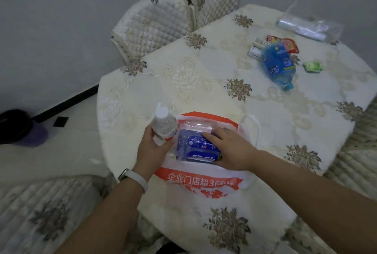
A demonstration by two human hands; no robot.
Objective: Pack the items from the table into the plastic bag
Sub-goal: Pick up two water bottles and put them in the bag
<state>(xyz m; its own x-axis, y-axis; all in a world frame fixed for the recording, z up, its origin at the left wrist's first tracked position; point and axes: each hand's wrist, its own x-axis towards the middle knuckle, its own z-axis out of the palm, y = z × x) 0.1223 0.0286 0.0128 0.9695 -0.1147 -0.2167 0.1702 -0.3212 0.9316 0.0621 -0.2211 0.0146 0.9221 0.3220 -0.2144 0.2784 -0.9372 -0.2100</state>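
A white plastic bag (204, 182) with orange bands and printed characters lies on the near part of the table, mouth open upward. Inside it lies a blue-labelled bottle (193, 143). My right hand (228, 147) rests on that bottle inside the bag, fingers spread. My left hand (153, 147) grips a clear bottle (164, 124) with a white cap at the bag's left edge, and seems to pinch the bag's rim too. Far right on the table lie a blue bottle (276, 64), red snack packets (285, 43), small white boxes (256, 47) and a green packet (312, 67).
The round table (204, 74) has a cream floral cloth. A clear roll of plastic bags (304, 27) lies at the far right. Two quilted chairs (155, 27) stand behind the table, another at the near left. A dark bin (16, 125) sits on the floor at left.
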